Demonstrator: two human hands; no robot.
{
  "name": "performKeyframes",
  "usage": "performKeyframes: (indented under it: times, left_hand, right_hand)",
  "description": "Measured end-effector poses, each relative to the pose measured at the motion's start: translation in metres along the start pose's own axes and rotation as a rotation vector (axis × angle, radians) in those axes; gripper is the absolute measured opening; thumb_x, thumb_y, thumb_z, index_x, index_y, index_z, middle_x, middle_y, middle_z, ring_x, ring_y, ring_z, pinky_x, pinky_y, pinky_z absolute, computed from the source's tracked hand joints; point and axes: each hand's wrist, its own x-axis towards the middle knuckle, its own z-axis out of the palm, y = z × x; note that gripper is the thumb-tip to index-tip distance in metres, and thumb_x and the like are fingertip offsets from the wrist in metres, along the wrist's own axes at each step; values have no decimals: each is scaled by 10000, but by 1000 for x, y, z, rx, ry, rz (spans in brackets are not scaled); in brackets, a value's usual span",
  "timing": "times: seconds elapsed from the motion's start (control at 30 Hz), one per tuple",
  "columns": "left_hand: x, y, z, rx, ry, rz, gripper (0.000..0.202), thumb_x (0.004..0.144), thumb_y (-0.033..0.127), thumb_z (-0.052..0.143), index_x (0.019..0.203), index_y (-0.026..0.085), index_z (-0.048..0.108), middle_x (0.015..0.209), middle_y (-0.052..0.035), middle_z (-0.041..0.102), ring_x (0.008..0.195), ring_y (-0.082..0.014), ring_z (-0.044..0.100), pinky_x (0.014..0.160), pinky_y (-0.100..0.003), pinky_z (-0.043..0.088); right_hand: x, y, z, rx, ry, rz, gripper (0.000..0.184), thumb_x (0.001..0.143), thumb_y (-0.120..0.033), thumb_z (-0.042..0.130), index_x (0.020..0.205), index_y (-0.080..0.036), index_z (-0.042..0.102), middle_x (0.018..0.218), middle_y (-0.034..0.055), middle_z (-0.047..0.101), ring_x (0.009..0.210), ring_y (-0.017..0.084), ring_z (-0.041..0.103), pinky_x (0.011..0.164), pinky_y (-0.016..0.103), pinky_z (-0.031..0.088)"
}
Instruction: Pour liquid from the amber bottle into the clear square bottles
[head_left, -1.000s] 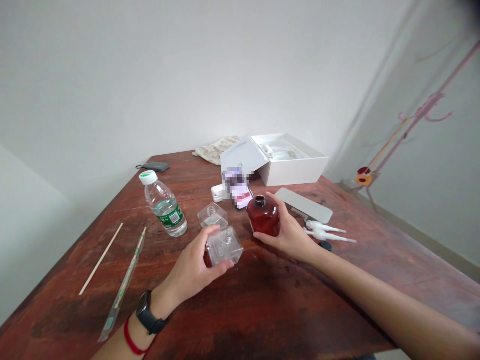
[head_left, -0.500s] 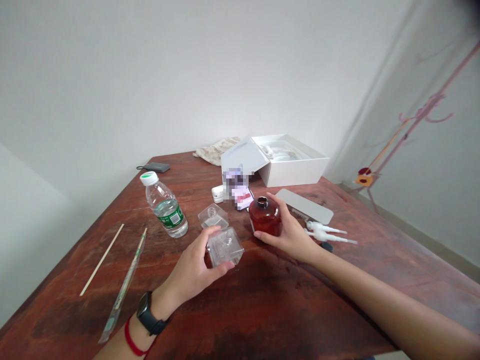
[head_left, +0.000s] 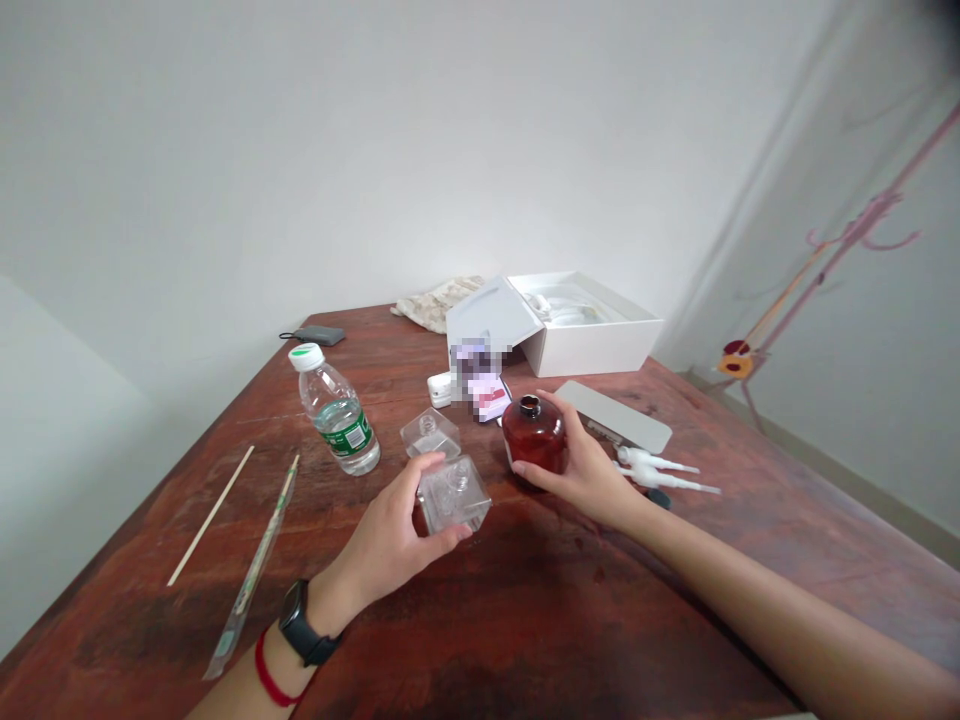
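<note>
My left hand (head_left: 401, 525) is wrapped round a clear square bottle (head_left: 457, 495) with an uncapped neck. A second clear bottle (head_left: 430, 434) stands just behind it. On the right, my right hand (head_left: 574, 460) grips a dark red-brown round bottle (head_left: 534, 435) by its side, fingers behind and thumb in front. Its narrow mouth is open. White pump heads (head_left: 652, 468) and a small black cap (head_left: 658, 498) lie to the right of that hand. A water bottle (head_left: 345, 425) with a green label stands upright to the left.
A bare wooden stick (head_left: 211, 515) and wrapped chopsticks (head_left: 259, 560) lie on the left of the wooden table (head_left: 480, 650). Farther back are a white box (head_left: 592, 345), a cloth (head_left: 435, 303), a grey device (head_left: 319, 334) and a silver slab (head_left: 619, 418).
Both hands keep their hold on the bottles. The whole view has shifted slightly; little else differs.
</note>
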Motion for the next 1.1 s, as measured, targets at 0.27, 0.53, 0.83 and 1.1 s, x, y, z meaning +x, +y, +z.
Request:
performKeyframes:
  times: [0.27, 0.53, 0.83, 1.1]
  left_hand:
    - [1, 3, 0, 2, 9, 11, 699, 902, 470, 809, 1469, 248, 465, 1460, -160, 662, 1325, -376, 662, 1134, -552, 530]
    - [0, 1, 0, 5, 6, 4, 702, 903, 460, 815, 1471, 245, 463, 1476, -165, 652, 1326, -379, 667, 1136, -553, 535]
    - [0, 1, 0, 3, 25, 17, 711, 891, 431, 825, 1480, 246, 471, 1466, -159, 664, 1323, -375, 671, 1128, -536, 544]
    - [0, 1, 0, 5, 18, 21, 736, 897, 452, 827, 1498, 252, 451, 1470, -166, 660, 1323, -381, 673, 1125, -549, 549]
  right_hand:
    - [0, 0, 0, -4, 1, -7, 912, 850, -412, 834, 1588, -298, 311, 1532, 162, 615, 1373, 376, 652, 1218, 632, 457]
    - [0, -2, 0, -1, 0, -1, 903, 848, -412, 834, 1583, -298, 321, 1507, 159, 636, 1369, 382, 657, 1214, 628, 461]
    - [0, -1, -1, -2, -7, -7, 900, 857, -404, 831, 1585, -292, 313, 1517, 162, 628, 1375, 374, 652, 1218, 630, 458]
    - [0, 0, -1, -13, -8, -11, 897, 861, -415, 833, 1581, -301, 311, 1509, 162, 627, 1367, 381, 655, 1213, 651, 460]
